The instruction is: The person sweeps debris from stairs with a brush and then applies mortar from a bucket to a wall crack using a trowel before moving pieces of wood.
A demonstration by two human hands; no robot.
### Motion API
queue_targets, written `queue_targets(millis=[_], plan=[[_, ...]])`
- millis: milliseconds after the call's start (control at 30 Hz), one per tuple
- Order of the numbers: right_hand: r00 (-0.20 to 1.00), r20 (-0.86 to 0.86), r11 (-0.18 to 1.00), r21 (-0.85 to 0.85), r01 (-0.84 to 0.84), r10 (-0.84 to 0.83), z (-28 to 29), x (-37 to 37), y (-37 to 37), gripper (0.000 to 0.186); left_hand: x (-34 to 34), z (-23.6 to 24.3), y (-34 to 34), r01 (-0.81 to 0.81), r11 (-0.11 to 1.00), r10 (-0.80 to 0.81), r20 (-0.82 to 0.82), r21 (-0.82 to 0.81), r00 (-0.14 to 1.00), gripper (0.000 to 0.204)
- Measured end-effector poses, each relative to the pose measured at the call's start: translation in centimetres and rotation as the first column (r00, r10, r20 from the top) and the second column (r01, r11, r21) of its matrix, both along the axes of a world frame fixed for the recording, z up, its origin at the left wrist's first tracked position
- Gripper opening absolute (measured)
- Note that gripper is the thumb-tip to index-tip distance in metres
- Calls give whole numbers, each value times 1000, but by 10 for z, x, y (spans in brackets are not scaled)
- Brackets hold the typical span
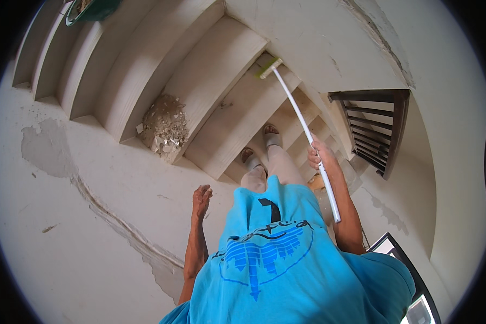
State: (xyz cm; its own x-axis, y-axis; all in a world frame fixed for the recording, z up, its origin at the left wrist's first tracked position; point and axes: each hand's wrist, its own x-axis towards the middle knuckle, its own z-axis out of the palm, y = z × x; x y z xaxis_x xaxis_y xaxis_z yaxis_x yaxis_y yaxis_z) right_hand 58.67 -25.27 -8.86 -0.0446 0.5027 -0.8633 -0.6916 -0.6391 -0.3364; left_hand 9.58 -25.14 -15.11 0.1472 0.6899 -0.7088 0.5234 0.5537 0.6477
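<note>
My right hand (319, 154) is wrapped round the white handle of a broom (299, 116). The handle slants up and away to a pale head with green bristles (270, 68), which rests on a step in the corner by the right wall. My left hand (201, 201) hangs beside the left wall, fingers loosely bent and holding nothing. On the step to the left of the bristles lies a small bit of dirt (225, 105). A heap of broken plaster and dust (166, 125) sits at the left end of a step higher up.
Pale stairs (216, 59) rise ahead and to the left. My sandalled feet (272, 136) stand on a lower step. A green container (94, 9) with debris stands at the upper left. A dark railing (375, 127) is at right. Patched cracks (110, 216) run along the left wall.
</note>
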Motion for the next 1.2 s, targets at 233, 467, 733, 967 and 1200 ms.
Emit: queue_targets(millis=[233,467,733,967,1200], plan=[[994,-47,995,3,103,-102,-28,19,-7,35,14,6,1,29,999,-30,-33,-43,999,37],[922,-92,925,-99,367,-376,13,11,-132,19,8,-1,9,48,999,-48,36,3,998,42],[987,127,975,-187,118,-95,76,-6,-141,42,9,-6,15,158,987,-158,15,14,987,41],[933,-209,953,17,302,-292,-1,12,-68,45,3,-4,29,124,991,-124,5,54,992,40],[985,35,984,-55,172,-170,3,2,-72,46,-6,-1,20,39,995,-39,-3,87,999,40]])
